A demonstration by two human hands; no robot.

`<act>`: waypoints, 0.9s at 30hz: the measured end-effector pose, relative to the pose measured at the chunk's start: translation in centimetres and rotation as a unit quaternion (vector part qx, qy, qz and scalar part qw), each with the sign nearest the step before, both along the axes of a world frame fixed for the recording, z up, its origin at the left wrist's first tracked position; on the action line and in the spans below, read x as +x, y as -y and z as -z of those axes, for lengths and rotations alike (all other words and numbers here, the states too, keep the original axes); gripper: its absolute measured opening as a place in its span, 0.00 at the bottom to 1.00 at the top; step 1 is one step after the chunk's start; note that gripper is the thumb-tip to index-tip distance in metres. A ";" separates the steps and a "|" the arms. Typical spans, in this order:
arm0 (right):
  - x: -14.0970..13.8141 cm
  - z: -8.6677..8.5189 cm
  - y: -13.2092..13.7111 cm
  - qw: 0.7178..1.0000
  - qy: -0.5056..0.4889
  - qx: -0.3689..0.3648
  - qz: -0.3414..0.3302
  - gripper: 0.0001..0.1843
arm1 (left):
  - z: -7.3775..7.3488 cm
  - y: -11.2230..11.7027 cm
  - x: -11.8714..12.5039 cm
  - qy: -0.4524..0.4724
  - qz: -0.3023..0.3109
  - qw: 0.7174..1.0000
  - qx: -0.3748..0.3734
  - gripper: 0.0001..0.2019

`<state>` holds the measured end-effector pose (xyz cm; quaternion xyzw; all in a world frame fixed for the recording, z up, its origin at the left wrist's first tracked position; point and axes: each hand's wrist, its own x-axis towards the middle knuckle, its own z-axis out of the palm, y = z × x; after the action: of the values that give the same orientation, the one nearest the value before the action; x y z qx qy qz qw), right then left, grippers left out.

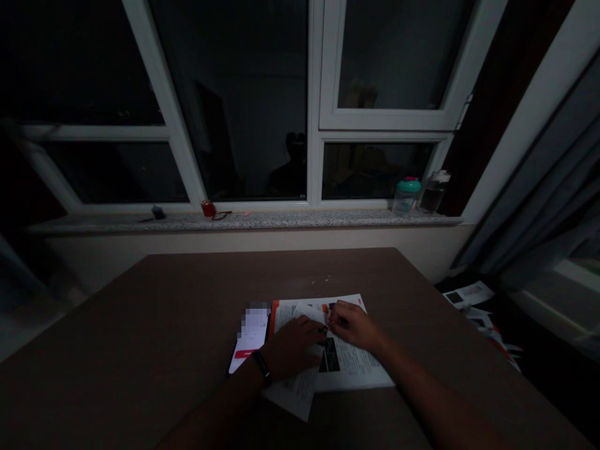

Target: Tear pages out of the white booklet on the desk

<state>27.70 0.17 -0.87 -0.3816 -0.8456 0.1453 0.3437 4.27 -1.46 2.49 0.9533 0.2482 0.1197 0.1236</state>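
My left hand (pixel 291 347), with a dark band on the wrist, rests with outstretched fingers on a loose sheet of paper (pixel 295 400). That sheet lies slantwise over a printed magazine (pixel 360 365) with text, dark pictures and an orange edge. Close to my left fingertips, my right hand (pixel 354 325) is curled shut above the magazine, its fingertips pinched together. Whatever sits in that pinch is too small and dark to make out. Left of the magazine lies a phone (pixel 253 328) with its screen lit and a red bar near the bottom.
Small white scraps (pixel 321 280) lie on the brown table (pixel 187 312) beyond the magazine. Along the windowsill (pixel 281 219) stand a small red jar (pixel 208 209), a teal-lidded bottle (pixel 407 196) and a clear bottle (pixel 435 192). Papers (pixel 471 295) lie beyond the table's right edge.
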 end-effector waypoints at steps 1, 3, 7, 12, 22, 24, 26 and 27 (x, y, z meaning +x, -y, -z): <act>-0.1 0.0 0.1 1.000 0.007 0.001 -0.021 0.08 | 0.0 0.0 0.0 0.001 0.007 1.000 -0.004 0.20; -0.1 0.0 0.1 0.998 0.016 0.001 -0.053 0.07 | 0.2 -0.1 -0.1 0.005 0.014 1.000 -0.011 0.21; -0.1 0.4 -0.5 1.000 0.009 0.000 -0.024 0.08 | 0.5 -0.3 -0.1 0.010 0.008 1.000 -0.011 0.21; -0.3 0.5 -0.8 0.999 -0.012 -0.010 0.040 0.09 | 0.9 -0.3 -0.1 0.018 0.007 1.000 -0.008 0.21; -0.5 0.7 -0.8 0.998 -0.021 -0.027 0.055 0.09 | 0.2 -0.1 0.0 0.008 0.005 1.000 -0.017 0.18; -0.3 0.8 -1.3 0.995 -0.021 -0.017 0.098 0.09 | 0.2 -0.1 -0.1 0.007 0.005 1.000 -0.019 0.18; -0.2 0.9 -1.6 0.994 -0.017 -0.009 0.109 0.09 | 0.3 -0.2 -0.2 0.007 0.002 1.000 -0.018 0.18; -0.1 0.9 -1.6 0.994 -0.014 -0.005 0.105 0.09 | 0.4 -0.2 -0.2 0.006 0.002 1.000 -0.017 0.18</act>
<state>27.56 1.73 -1.75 -0.4681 -0.7954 0.1182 0.3664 4.08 -1.29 2.10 0.9507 0.2480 0.1207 0.1416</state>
